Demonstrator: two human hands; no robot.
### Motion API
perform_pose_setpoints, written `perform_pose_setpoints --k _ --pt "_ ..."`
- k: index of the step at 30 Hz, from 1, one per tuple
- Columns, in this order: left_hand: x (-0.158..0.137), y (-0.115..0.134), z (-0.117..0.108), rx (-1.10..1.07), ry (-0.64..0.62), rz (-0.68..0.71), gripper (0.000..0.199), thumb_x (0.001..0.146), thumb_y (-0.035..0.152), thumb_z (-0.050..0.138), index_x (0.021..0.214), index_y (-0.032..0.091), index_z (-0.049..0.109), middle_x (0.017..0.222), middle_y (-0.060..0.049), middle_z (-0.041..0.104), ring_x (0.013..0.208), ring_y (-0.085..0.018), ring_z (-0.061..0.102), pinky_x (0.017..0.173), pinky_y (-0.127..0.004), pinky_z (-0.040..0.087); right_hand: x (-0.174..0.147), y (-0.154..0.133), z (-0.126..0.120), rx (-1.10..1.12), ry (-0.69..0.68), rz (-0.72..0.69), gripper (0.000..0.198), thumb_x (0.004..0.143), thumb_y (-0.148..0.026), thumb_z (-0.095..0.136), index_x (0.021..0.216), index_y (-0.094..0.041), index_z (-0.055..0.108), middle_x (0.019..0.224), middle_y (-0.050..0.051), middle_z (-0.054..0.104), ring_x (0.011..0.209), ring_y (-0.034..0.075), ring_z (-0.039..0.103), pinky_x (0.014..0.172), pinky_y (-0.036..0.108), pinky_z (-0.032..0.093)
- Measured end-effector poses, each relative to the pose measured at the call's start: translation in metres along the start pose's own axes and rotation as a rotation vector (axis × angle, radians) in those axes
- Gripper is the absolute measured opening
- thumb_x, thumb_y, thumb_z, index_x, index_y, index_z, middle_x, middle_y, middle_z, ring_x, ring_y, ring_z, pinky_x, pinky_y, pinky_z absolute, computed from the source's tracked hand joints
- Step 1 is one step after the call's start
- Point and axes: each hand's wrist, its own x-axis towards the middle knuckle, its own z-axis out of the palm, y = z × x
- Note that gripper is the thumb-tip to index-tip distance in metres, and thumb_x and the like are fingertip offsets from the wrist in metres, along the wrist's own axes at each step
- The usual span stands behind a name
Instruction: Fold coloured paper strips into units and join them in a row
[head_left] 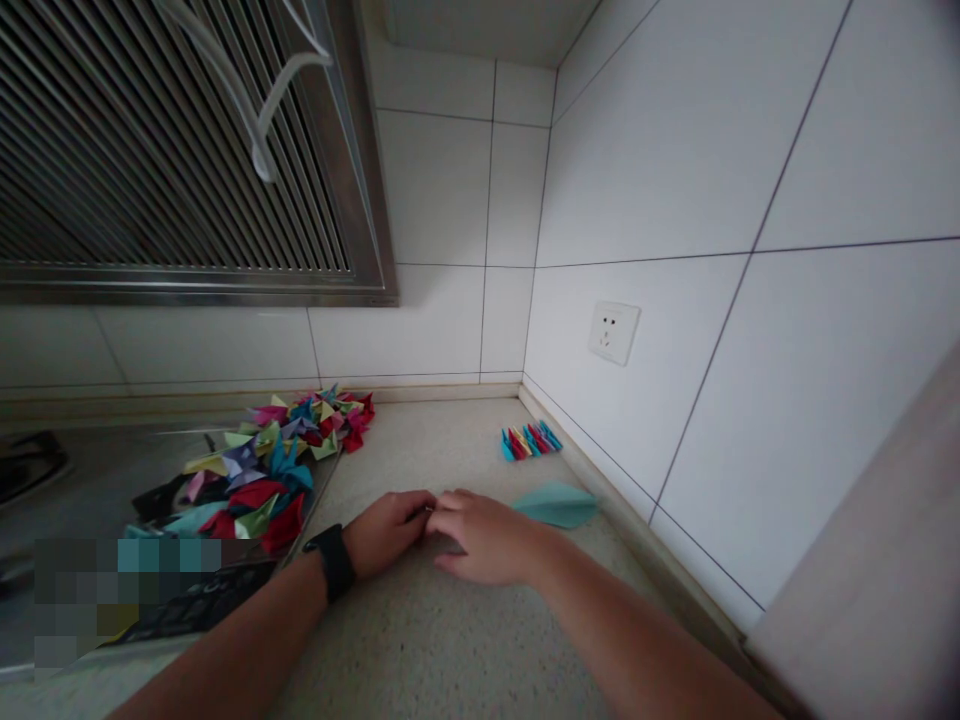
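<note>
My left hand, with a black watch on its wrist, rests low over the counter with its fingers closed. Its fingertips meet those of my right hand, which is closed too, though its lower finger stands a little apart. Whatever lies between the fingertips is hidden or too small to name. Just beyond my right wrist lies a flat teal sheet of paper. Further back, a short row of folded paper pieces in blue, red and yellow stands close together.
Many-coloured folded paper pieces are heaped on the stove and the counter to the left. A tiled wall with a socket bounds the right side. A slatted metal range hood hangs at upper left.
</note>
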Motion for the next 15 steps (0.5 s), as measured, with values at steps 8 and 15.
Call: perform_pose_setpoints --k 8,15 --pt "-0.004 0.011 0.0 0.255 0.012 0.046 0.026 0.09 0.022 0.037 0.098 0.019 0.062 0.086 -0.004 0.067 0.079 -0.017 0.061 0.071 -0.026 0.043 -0.001 0.009 0.001 0.042 -0.007 -0.053 0.023 0.08 -0.03 0.065 0.099 -0.018 0.063 0.102 0.008 0.058 0.098 0.02 0.054 0.087 0.032 0.042" --pt "-0.01 0.017 -0.031 0.747 0.209 0.045 0.024 0.089 0.028 0.046 0.111 0.023 0.056 0.107 -0.007 0.057 0.1 -0.022 0.054 0.076 -0.031 0.046 0.001 0.026 0.003 0.076 0.079 -0.027 0.016 0.082 -0.019 0.06 0.097 -0.019 0.067 0.097 0.006 0.059 0.093 0.017 0.056 0.084 0.029 0.042"
